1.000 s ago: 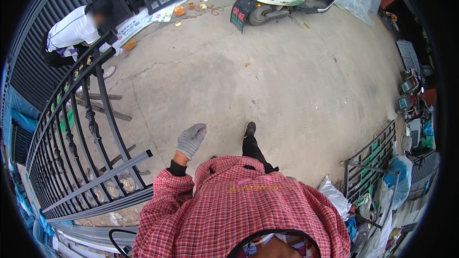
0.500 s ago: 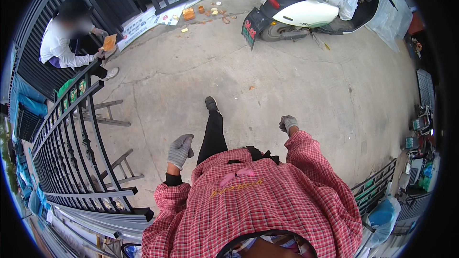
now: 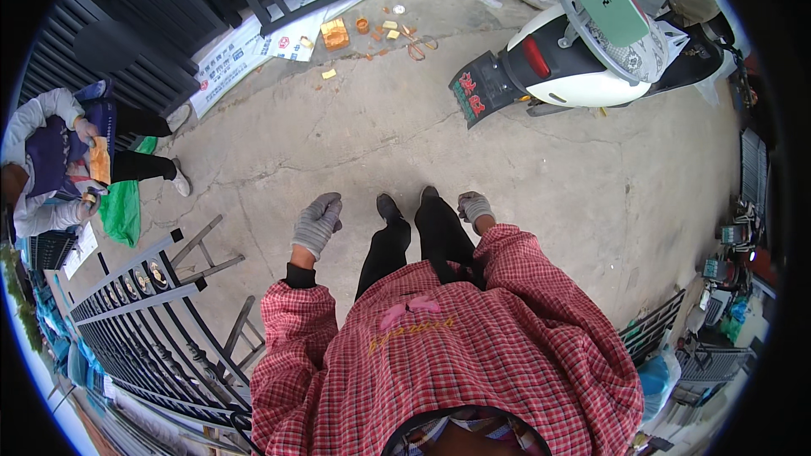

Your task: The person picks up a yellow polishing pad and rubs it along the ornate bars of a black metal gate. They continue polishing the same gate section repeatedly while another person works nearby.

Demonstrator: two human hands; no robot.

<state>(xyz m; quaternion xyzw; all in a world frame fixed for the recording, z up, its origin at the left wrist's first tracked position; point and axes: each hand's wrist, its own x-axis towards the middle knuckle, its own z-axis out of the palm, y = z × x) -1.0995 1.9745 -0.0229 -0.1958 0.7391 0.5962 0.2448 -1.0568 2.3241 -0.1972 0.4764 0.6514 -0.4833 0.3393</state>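
My left hand point(image 3: 318, 225), in a grey knitted glove, hangs in front of me with its fingers curled in. No object shows in it. My right hand point(image 3: 475, 208), gloved alike, is also curled, and I see nothing held there. Neither hand touches anything; between them are my two dark shoes point(image 3: 389, 208) on the concrete floor point(image 3: 363, 139). Nearest to my left hand, lower down at the left, is a black metal railing point(image 3: 160, 346) resting on stands.
A co-worker point(image 3: 55, 152) at the left holds an orange-brown piece point(image 3: 100, 160) beside a green bag point(image 3: 121, 211). Ahead lie an orange block point(image 3: 335, 34), scissors point(image 3: 416, 49) and scraps. A white-and-black scooter point(image 3: 541, 59) stands ahead right. Dark metal panels point(image 3: 110, 42) lean at the far left.
I have stepped forward, and both my feet now show. The co-worker, earlier crouched, is now more upright and nearer the left rim. My right hand has swung inward; both hands remain curled.
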